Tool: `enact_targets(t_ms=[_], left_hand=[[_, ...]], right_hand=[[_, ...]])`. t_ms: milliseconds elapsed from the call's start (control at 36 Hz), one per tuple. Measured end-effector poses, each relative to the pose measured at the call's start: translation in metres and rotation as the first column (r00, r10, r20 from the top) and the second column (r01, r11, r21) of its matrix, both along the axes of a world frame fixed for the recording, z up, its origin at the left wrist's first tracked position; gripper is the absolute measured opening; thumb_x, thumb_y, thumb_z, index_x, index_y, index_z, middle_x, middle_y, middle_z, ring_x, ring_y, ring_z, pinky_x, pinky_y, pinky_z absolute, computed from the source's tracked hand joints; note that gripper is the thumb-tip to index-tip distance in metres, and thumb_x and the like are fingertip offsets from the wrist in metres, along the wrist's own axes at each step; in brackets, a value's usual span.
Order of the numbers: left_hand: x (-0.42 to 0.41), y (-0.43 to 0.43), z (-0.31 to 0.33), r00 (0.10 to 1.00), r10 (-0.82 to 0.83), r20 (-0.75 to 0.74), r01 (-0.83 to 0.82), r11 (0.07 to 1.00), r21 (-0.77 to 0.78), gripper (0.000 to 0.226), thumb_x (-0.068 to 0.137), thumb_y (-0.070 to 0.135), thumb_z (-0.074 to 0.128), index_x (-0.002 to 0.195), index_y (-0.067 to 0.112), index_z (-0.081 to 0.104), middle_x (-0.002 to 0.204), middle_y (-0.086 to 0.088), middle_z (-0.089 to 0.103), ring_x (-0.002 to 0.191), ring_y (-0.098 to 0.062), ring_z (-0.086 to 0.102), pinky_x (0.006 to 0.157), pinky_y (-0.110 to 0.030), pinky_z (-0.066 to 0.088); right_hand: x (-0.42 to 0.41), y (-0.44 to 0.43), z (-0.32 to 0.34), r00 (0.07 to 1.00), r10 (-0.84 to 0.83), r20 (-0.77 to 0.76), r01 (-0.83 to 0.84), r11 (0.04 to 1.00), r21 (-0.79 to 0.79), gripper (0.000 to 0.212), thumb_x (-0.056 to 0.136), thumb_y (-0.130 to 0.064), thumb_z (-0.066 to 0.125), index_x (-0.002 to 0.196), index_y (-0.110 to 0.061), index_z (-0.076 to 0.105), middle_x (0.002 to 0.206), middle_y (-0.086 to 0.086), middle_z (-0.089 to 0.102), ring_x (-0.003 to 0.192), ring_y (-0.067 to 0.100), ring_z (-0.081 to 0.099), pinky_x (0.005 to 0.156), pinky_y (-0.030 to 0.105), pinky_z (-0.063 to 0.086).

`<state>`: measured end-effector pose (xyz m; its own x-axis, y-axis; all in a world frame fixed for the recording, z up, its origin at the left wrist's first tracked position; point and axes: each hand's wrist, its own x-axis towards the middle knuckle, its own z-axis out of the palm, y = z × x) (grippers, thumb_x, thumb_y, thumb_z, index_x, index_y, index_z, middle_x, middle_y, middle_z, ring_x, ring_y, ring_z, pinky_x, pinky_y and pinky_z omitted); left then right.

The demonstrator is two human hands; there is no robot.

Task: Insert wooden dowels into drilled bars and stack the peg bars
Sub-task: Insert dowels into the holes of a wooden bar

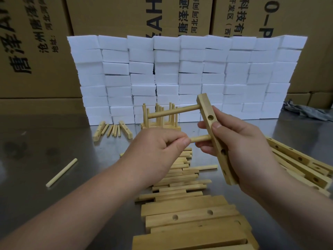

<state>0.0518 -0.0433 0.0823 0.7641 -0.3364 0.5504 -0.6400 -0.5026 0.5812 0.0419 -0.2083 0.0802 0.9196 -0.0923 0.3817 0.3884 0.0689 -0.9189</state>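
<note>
Head view: our right hand (239, 141) grips the drilled bar (206, 110) tilted, holes leftward, so our left hand (156, 143), pinching a dowel (201, 138), can push it in (the upper dowel (173, 111) is seated).

One drilled bar (206, 107) is raised at the centre with an upper dowel (173, 111) and a lower dowel (201, 138) seated in it, two in all, and three holes open. One single dowel (61, 173) lies alone on the surface (45, 134) at 9 o'clock. At 11 o'clock sit two short bars (97, 131) with four or five dowels (113, 130) between them. The dowel heap (182, 175) toward 6 o'clock holds well over a dozen, too overlapped for an exact count. At least five blank bars (189, 213) lie at 6 o'clock and at least four side bars (292, 156) at 4 o'clock. The peg stack (160, 123) at 12 o'clock shows about nine upright pegs. Foam blocks (191, 67) stand nine columns wide, with three large cartons (111, 15) behind and one grey cloth (302, 110) at 2 o'clock
</note>
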Motion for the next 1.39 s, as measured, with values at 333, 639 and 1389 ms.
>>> enact_targets(t_ms=[333, 639, 1389], left_hand=[[-0.001, 0.000, 0.005, 0.945, -0.024, -0.327, -0.031, 0.986, -0.164, 0.025, 0.088, 0.034, 0.054, 0.068, 0.028, 0.068, 0.038, 0.015, 0.052, 0.034, 0.003, 0.038, 0.057, -0.024, 0.031], [0.001, 0.007, 0.017, 0.958, -0.001, -0.285, -0.028, 0.995, -0.099, 0.033, 0.076, 0.059, 0.048, 0.080, 0.032, 0.068, 0.064, 0.016, 0.065, 0.047, 0.000, 0.051, 0.054, -0.019, 0.043], [-0.011, -0.014, 0.011, 0.960, -0.206, -0.191, 0.059, 0.813, -0.579, 0.018, 0.085, 0.007, 0.060, 0.089, 0.023, 0.053, 0.077, 0.004, 0.071, 0.066, -0.017, 0.069, 0.053, -0.021, 0.052]], right_hand=[[-0.002, 0.002, -0.001, 1.000, 0.027, 0.001, -0.027, 1.000, 0.007, 0.036, 0.095, -0.008, 0.047, 0.126, -0.021, 0.058, 0.091, -0.005, 0.072, 0.063, 0.016, 0.069, 0.056, 0.018, 0.053], [0.001, 0.012, -0.009, 0.997, 0.027, -0.066, -0.024, 0.999, 0.047, 0.039, 0.097, -0.010, 0.045, 0.132, -0.024, 0.052, 0.089, -0.005, 0.071, 0.063, 0.016, 0.068, 0.057, 0.019, 0.054], [0.007, -0.001, 0.002, 0.991, 0.067, -0.118, -0.027, 0.951, 0.307, 0.023, 0.096, -0.009, 0.045, 0.105, -0.025, 0.059, 0.086, 0.004, 0.073, 0.062, 0.019, 0.070, 0.051, 0.021, 0.053]])
